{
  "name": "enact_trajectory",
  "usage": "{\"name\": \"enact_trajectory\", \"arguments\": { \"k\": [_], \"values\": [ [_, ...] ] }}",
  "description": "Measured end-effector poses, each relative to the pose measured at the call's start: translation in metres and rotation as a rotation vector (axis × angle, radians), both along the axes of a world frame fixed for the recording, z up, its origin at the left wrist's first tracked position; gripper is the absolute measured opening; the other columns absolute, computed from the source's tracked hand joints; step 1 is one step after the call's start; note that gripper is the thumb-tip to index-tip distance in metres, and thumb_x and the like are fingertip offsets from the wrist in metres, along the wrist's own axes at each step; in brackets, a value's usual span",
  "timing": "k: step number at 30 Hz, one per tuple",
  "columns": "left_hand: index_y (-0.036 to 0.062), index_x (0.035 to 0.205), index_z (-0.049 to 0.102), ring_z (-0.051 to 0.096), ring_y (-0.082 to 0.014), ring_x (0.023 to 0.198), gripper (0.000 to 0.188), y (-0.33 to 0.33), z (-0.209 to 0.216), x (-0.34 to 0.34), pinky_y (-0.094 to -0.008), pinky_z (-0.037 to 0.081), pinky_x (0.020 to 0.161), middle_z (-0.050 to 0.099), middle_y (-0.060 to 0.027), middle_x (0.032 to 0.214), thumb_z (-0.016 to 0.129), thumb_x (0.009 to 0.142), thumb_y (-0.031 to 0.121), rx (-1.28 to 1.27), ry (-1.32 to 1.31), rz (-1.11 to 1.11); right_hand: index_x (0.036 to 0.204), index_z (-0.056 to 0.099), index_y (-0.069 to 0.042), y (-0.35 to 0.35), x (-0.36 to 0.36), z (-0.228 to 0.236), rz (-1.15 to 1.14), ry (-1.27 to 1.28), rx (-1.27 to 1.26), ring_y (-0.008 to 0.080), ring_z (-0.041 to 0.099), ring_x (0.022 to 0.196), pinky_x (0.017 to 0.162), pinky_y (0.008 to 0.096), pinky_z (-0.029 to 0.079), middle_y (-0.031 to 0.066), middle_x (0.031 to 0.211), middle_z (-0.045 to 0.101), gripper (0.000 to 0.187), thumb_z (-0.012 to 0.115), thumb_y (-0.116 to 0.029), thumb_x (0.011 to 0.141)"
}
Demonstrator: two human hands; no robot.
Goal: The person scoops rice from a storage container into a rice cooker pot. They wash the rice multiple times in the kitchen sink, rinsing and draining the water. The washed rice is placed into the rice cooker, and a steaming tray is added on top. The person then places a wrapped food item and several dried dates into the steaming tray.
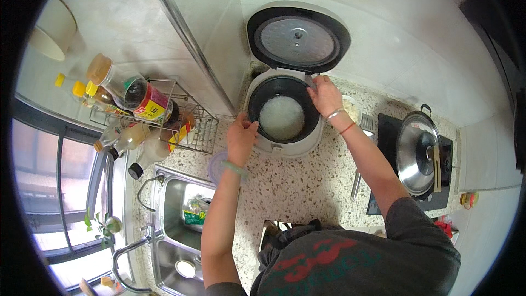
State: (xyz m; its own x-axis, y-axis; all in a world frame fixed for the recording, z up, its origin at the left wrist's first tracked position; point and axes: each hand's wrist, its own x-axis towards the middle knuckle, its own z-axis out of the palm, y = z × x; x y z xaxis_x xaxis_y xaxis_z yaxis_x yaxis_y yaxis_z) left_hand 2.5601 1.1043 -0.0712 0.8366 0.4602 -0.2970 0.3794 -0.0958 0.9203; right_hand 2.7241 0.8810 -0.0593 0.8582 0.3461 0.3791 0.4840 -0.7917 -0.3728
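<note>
A white rice cooker (282, 152) stands on the counter with its dark-rimmed lid (298, 38) raised against the wall. Inside it sits a black inner pot (308, 111), with whitish rice (281, 118) in the bottom. At the pot's left edge, my left hand (241, 136) is closed, thumb on the rim. My right hand (325, 98) grips the rim on the far right side, close to the lid's hinge; its fingertips are partly hidden. A bracelet is on each wrist.
Left of the cooker, a wire rack (205, 131) holds several sauce bottles, above a steel double sink (175, 235). A lilac round lid (217, 167) lies by my left wrist. At right, a spatula (356, 185) lies near a lidded wok (416, 156) on a black stove (388, 137).
</note>
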Motion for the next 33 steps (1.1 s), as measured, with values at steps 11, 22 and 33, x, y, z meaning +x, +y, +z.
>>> {"name": "enact_trajectory", "arguments": {
  "k": [11, 22, 33],
  "values": [
    [-0.0025, 0.133, 0.051, 0.063, -0.0141, 0.058, 0.049, -0.005, 0.001, 0.002, -0.0274, 0.055, 0.049, 0.060, -0.0078, 0.082, 0.064, 0.086, 0.000, 0.005, 0.018, 0.048, 0.090, 0.065, -0.003, -0.012, 0.004, -0.022, 0.049, 0.146, 0.065, 0.0360, 0.065, 0.083, 0.072, 0.0457, 0.052, 0.0161, 0.092, 0.066, 0.019, 0.070, -0.021, 0.082],
    [0.0014, 0.133, 0.050, 0.062, -0.0161, 0.064, 0.047, -0.019, 0.018, -0.015, -0.0289, 0.056, 0.052, 0.058, -0.0089, 0.091, 0.063, 0.088, 0.000, -0.188, -0.238, 0.157, 0.089, 0.065, -0.002, -0.014, -0.001, 0.016, 0.067, 0.087, 0.383, 0.0308, 0.063, 0.068, 0.063, 0.0392, 0.050, 0.0154, 0.079, 0.064, 0.016, 0.071, -0.016, 0.083],
    [0.0119, 0.138, 0.038, 0.066, -0.0255, 0.090, 0.050, -0.048, 0.132, -0.152, -0.0480, 0.061, 0.071, 0.055, -0.0082, 0.121, 0.061, 0.093, 0.016, -0.869, -0.151, 0.185, 0.094, 0.062, -0.002, -0.012, -0.112, 0.135, 0.397, 0.069, 0.349, 0.0284, 0.061, 0.067, 0.061, 0.0366, 0.048, 0.0129, 0.078, 0.059, 0.015, 0.068, -0.012, 0.086]
  ]
}}
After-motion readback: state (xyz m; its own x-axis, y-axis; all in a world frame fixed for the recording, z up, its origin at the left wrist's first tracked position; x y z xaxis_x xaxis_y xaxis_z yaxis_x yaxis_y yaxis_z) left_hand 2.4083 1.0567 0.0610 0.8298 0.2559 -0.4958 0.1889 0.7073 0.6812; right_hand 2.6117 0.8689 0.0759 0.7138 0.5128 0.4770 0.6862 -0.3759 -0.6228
